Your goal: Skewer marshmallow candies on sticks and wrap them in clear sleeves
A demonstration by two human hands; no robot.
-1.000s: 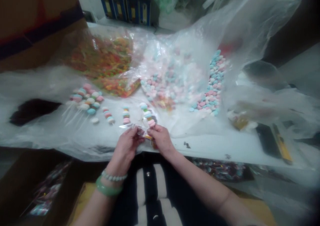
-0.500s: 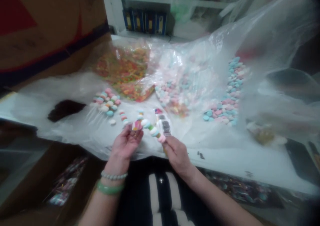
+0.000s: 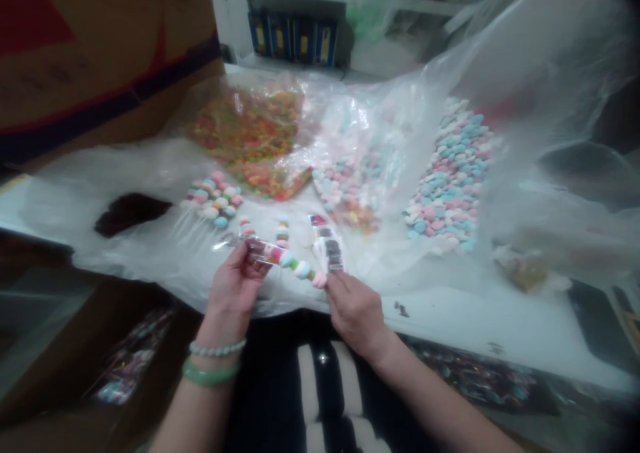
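My left hand pinches a narrow clear plastic sleeve at the table's near edge. My right hand grips the stick end of a skewer of pastel candies, whose tip lies inside the sleeve's mouth. Just behind the skewer lies a small stack of barcode labels. Two short candy skewers rest on the plastic sheet beyond my hands. A bunch of finished pastel candy skewers lies to the left.
Open clear bags hold orange and red gummies and pastel candies farther back. A dark object lies at the left. A cardboard box stands at the back left, a white shelf behind.
The skewer has gone from bare between my hands into the mouth of the clear sleeve. My left hand moved slightly left and now stretches the sleeve out. The view shifted a little.
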